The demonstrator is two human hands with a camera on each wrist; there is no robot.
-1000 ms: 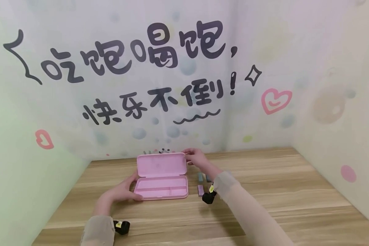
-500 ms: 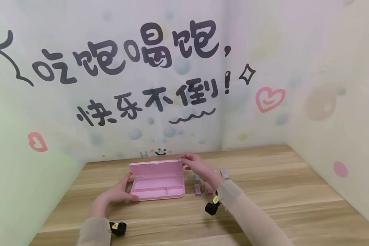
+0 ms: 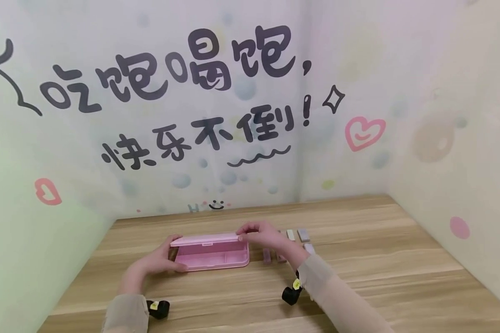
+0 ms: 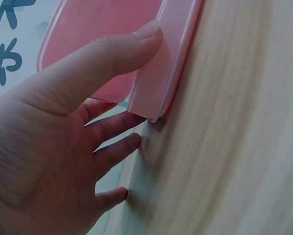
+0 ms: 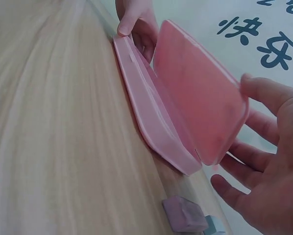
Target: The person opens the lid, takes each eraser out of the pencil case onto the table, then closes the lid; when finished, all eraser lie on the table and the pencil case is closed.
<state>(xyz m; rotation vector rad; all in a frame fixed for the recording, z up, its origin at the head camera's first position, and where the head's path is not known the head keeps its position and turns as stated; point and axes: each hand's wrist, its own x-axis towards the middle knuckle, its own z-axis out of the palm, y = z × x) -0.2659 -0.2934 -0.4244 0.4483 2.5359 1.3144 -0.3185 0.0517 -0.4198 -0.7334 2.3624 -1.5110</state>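
A pink pencil case [image 3: 216, 267] lies on the table, its hinged lid [image 3: 204, 239] tilted forward over the base and partly raised. Dividers show through the gap at the front. My left hand [image 3: 155, 261] holds the base at its left end; in the left wrist view the thumb [image 4: 141, 46] lies on the front wall and the fingers reach round the end. With my right hand [image 3: 267, 237] I pinch the lid's right corner. In the right wrist view, the thumb [image 5: 266, 90] is on the lid's edge and the fingers spread behind it.
Several small pastel blocks lie right of the case, partly behind my right forearm, among them a grey one [image 3: 303, 235] and a purple one [image 3: 267, 255]. A printed wall sheet [image 3: 250, 185] rises behind the wooden table [image 3: 216, 305].
My right hand has brought the lid forward and down from nearly upright to low over the base. The left hand keeps its hold. The head view has shifted slightly right.
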